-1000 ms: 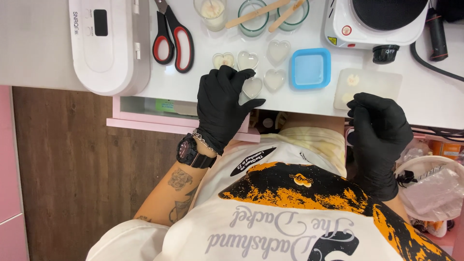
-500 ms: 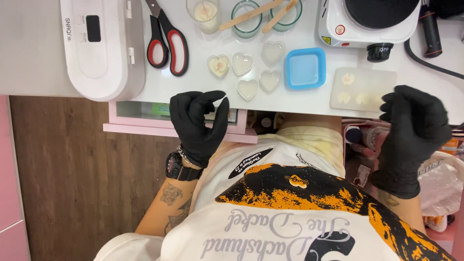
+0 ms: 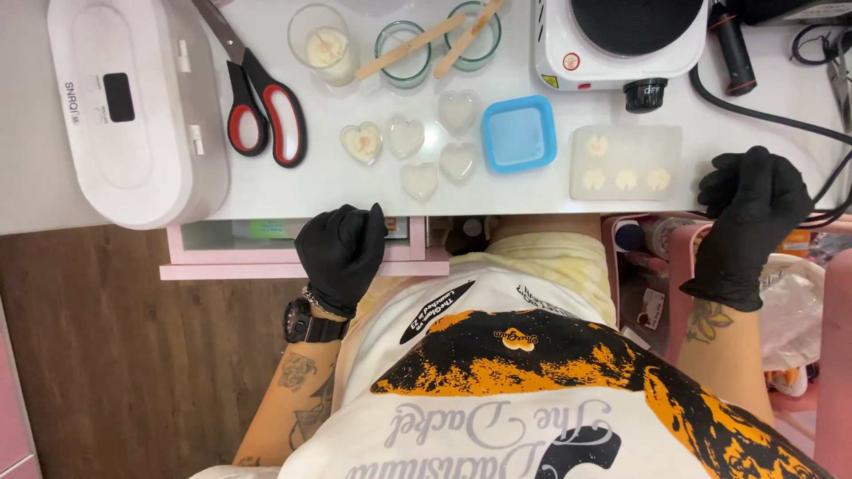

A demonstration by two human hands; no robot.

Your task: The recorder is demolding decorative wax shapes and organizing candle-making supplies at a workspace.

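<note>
Both my hands wear black gloves. My left hand (image 3: 342, 251), with a watch and bracelet at the wrist, is curled into a fist over the open pink drawer (image 3: 222, 269) under the white table's edge; nothing shows in it. My right hand (image 3: 744, 211) rests at the table's right front edge with its fingers curled under, beside a black cable (image 3: 763, 115) and just right of a translucent mould slab (image 3: 626, 160) with pale shapes. Several clear heart-shaped moulds (image 3: 419, 180) lie on the table between my hands.
On the white table (image 3: 293, 191) are a white lidded machine (image 3: 124, 106), red-handled scissors (image 3: 262, 111), a blue square mould (image 3: 518, 134), glass cups with wooden sticks (image 3: 404, 49), a candle glass (image 3: 324, 44) and a white hot plate (image 3: 621, 35). A bin with plastic (image 3: 790, 310) stands at right.
My left hand left the heart moulds, drew back to the drawer and closed into a fist. My right hand moved right and up to the table edge. The view shifted.
</note>
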